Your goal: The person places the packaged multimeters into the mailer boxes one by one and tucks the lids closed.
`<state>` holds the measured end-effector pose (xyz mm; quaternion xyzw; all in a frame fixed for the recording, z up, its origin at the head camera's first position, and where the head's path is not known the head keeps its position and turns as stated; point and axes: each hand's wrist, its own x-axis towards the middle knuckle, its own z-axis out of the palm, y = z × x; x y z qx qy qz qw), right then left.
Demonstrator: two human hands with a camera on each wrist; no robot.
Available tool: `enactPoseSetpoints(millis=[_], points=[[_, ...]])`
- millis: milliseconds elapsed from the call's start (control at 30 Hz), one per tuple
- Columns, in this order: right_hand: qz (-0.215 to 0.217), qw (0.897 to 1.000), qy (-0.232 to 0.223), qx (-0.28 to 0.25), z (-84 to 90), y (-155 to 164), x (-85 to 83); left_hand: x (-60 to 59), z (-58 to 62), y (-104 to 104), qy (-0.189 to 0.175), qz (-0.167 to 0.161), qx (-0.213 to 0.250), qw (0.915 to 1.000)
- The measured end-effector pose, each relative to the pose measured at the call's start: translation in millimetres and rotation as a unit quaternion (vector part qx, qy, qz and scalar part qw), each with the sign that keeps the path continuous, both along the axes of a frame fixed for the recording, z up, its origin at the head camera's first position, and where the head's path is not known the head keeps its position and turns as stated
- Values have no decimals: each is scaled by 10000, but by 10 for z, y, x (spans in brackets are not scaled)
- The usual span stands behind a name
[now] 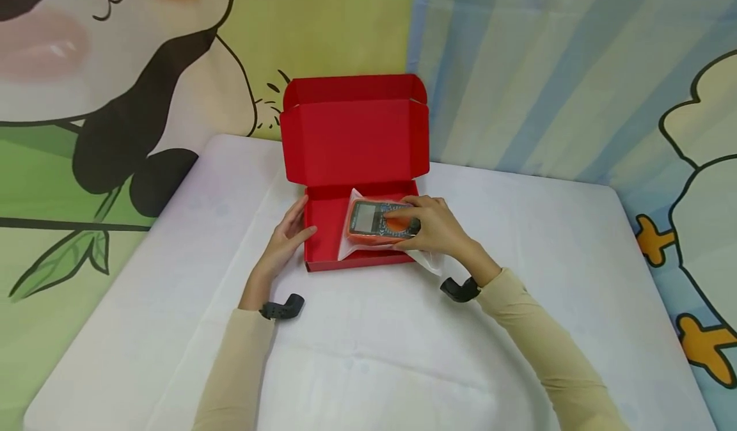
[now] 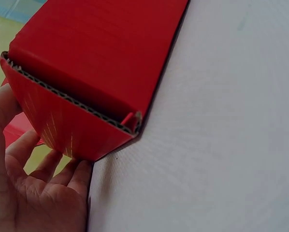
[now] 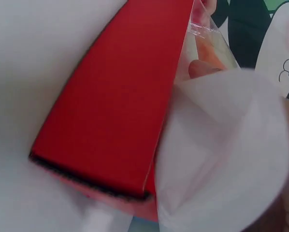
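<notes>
Head view: white-covered table (image 1: 368, 354), cartoon panda backdrop (image 1: 115, 66) behind.

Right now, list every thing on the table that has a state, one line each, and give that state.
red box: lid open and standing upright, base flat on the table.
multimeter: wrapped in a clear bag, lying tilted in the box's right half.
left hand: open, resting against the box's left wall.
right hand: fingers curled over the multimeter.

raised lid (image 1: 355, 138) blocks behind; table (image 1: 547, 239) open
</notes>
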<state>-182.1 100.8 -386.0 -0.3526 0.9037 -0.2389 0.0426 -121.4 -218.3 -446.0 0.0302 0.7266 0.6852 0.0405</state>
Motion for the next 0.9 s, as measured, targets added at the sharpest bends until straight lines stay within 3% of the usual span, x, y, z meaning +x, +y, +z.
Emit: enactPoseSetpoints(millis=[300, 667, 900], points=[[298, 9992, -184, 181, -25, -204, -113, -116, -295, -50, 22, 181, -59, 9998], [644, 9960, -542, 295, -92, -362, -304, -119, -333, -46, 95, 219, -170, 9996], [784, 9914, -1043, -20, -197, -421, -404, -109, -315, -56, 57, 274, -210, 9994]])
